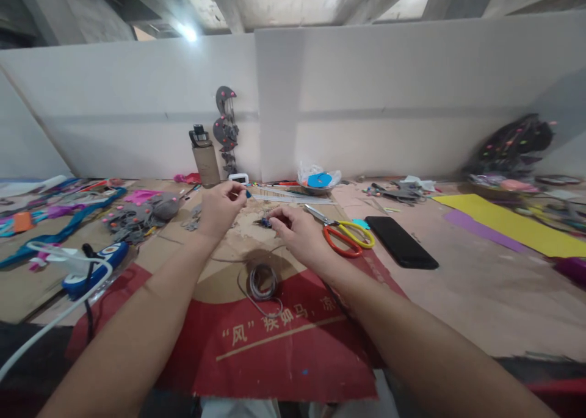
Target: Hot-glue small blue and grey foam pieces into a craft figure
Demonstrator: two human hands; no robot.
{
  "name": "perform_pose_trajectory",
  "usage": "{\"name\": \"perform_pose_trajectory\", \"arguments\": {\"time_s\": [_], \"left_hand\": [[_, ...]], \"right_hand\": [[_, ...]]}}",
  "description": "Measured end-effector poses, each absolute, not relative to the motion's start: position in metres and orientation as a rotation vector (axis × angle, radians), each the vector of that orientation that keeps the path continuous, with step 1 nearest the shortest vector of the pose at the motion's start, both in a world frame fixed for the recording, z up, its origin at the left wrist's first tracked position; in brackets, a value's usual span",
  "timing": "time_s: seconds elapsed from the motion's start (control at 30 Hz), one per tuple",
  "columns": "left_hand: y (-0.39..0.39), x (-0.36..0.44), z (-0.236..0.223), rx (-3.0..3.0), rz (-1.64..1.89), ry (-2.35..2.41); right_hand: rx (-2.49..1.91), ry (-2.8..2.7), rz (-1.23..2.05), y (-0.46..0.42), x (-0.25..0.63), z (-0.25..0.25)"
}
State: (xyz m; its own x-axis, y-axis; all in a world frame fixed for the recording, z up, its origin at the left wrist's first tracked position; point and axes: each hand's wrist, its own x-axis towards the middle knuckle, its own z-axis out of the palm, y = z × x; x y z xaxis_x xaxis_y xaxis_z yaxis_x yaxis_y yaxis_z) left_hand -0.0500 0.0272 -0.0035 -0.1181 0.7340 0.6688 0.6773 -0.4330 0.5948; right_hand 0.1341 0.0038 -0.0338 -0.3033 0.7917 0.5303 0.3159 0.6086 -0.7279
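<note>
My left hand (223, 209) is raised over the cardboard, thumb and fingertips pinched on a small dark blue piece (248, 194). To its right, my right hand (295, 227) is closed round a small dark blue tool with a narrow tip (264, 223); most of it is hidden by the fingers, so its kind is unclear. A coil of grey cord (262, 282) lies on the red printed cardboard (284, 357) between my forearms, one loose strand trailing left. Scissors (350, 238) with one red and one yellow handle lie beside my right hand, blades pointing away.
A black phone (401, 242) lies right of the scissors. At left are a blue power strip (98, 268) with a white cable and grey pieces with pink dots (141, 213). A bottle (206, 158) stands by the back wall. Yellow sheet (508, 223) lies far right.
</note>
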Motion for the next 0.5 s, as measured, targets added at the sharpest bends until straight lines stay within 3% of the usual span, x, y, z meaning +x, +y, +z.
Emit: {"name": "perform_pose_trajectory", "arguments": {"time_s": [0.17, 0.27, 0.33, 0.5], "left_hand": [[0.051, -0.079, -0.002, 1.511, 2.011, 1.463], [0.061, -0.089, -0.001, 1.234, 2.143, 1.218], [0.064, -0.089, -0.002, 1.172, 2.146, 1.106], [0.053, -0.068, -0.006, 1.348, 1.988, 1.057]], "right_hand": [[-0.581, -1.992, 0.805, -0.021, 0.134, -0.013], [-0.424, -2.116, 0.732, -0.027, 0.139, -0.001], [-0.575, -2.054, 0.650, -0.019, 0.146, 0.000], [-1.444, -2.028, 0.376, 0.018, 0.158, -0.025]]}}
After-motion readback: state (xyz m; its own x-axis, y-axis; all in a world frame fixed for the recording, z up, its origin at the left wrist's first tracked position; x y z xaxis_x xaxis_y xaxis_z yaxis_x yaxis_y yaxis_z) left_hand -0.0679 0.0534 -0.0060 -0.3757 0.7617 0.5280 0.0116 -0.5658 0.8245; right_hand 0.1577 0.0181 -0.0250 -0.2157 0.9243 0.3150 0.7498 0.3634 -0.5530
